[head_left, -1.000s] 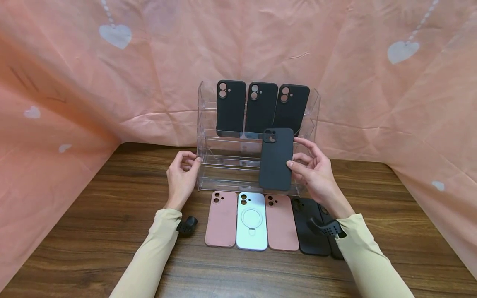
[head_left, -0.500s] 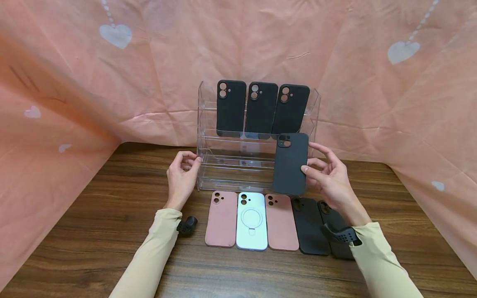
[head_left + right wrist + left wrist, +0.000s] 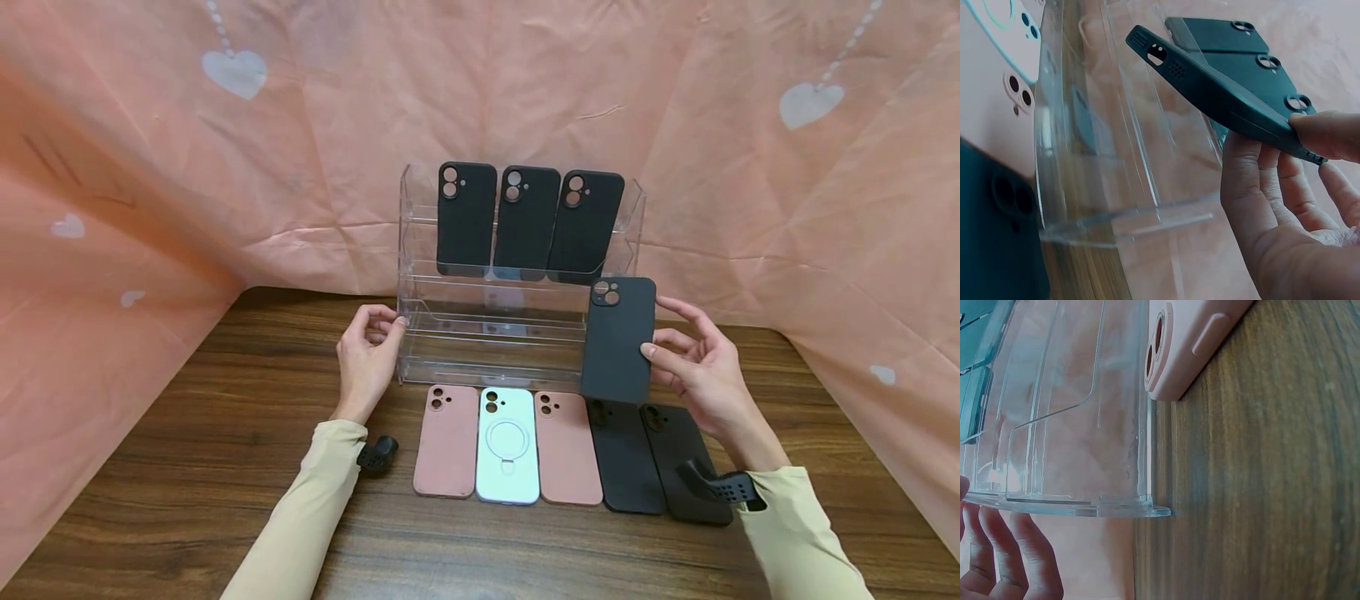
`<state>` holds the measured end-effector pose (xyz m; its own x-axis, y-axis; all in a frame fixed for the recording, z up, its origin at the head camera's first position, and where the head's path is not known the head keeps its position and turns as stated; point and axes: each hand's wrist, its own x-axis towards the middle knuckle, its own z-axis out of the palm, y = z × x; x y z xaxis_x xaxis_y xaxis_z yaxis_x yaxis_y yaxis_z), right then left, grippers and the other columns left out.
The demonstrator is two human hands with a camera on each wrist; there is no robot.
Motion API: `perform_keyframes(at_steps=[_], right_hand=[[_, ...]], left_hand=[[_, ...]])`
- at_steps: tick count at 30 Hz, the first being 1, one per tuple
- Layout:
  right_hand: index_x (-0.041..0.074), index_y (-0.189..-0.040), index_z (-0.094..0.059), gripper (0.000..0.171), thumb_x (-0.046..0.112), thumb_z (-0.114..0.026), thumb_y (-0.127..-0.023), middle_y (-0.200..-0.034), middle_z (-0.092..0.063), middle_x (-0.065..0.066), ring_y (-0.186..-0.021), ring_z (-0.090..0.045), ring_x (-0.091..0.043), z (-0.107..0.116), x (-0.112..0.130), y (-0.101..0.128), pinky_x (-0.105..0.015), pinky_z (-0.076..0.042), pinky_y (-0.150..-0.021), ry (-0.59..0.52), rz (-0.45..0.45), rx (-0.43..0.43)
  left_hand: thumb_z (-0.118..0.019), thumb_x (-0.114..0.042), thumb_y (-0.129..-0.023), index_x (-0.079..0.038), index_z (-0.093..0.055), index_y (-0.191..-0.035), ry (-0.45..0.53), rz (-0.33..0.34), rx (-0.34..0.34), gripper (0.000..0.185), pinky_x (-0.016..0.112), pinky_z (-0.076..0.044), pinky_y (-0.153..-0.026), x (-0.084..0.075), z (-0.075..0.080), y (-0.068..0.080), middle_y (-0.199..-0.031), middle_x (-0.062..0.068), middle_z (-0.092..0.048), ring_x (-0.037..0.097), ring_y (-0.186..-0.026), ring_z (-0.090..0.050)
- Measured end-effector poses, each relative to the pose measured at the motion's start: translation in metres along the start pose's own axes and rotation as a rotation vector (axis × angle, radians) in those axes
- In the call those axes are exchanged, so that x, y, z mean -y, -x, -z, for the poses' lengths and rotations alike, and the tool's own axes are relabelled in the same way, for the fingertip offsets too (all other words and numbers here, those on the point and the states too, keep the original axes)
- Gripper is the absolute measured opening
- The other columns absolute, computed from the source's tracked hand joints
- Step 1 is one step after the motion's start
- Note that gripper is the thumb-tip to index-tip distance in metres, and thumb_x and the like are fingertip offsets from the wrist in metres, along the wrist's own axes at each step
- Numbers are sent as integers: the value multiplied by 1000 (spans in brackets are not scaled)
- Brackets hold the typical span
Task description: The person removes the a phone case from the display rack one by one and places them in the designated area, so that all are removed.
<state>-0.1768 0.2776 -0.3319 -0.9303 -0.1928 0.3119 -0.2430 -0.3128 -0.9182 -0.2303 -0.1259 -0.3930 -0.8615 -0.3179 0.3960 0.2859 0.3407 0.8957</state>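
My right hand holds a black phone case upright by its right edge, in front of the right end of a clear acrylic tiered stand. In the right wrist view, thumb and fingers pinch that black phone case. Three black cases stand on the stand's top tier. My left hand holds the stand's left side wall; its fingers lie beside the stand wall in the left wrist view.
On the wooden table before the stand lie a pink case, a white ring case, another pink case and two black cases. A pink heart-print cloth hangs behind and at both sides.
My right hand has carried the black case to the right, from the middle of the stand's front to its right end. The left hand has stayed on the stand.
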Motion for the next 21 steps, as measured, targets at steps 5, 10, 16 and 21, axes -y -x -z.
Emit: perform_keyframes(at_steps=[5, 10, 16, 21], right_hand=[[7, -151, -39, 66, -24, -49, -94, -98, -74, -7, -77, -75, -16, 12, 5, 7, -28, -65, -68, -18, 13, -7], [8, -152, -39, 66, -24, -46, -95, -100, -75, -8, -80, -76, -17, 25, 10, 14, -29, -65, -69, -18, 19, 7], [8, -154, -37, 68, -25, -45, -95, -101, -75, -7, -80, -76, -17, 41, 12, 23, -28, -65, -69, -14, 7, -9], [8, -154, -37, 69, -25, -44, -95, -102, -76, -7, -80, -75, -16, 52, 12, 32, -27, -64, -66, 2, -11, -21]], left_hand=[[-73, -20, -94, -10, -68, -103, -2, -2, 3, 14, 13, -48, -63, 0, 0, 0, -87, 5, -68, 13, -72, -62], [-73, -20, -94, -11, -68, -103, -7, -3, 4, 14, 13, -48, -63, 1, 0, 0, -87, 5, -67, 12, -72, -62], [-73, -20, -94, -11, -68, -103, -8, 0, 4, 14, 13, -48, -63, 1, 0, 1, -87, 6, -67, 12, -73, -62], [-73, -20, -94, -10, -68, -103, -10, -1, -1, 14, 13, -48, -63, 0, 0, 0, -86, 6, -67, 12, -73, -62]])
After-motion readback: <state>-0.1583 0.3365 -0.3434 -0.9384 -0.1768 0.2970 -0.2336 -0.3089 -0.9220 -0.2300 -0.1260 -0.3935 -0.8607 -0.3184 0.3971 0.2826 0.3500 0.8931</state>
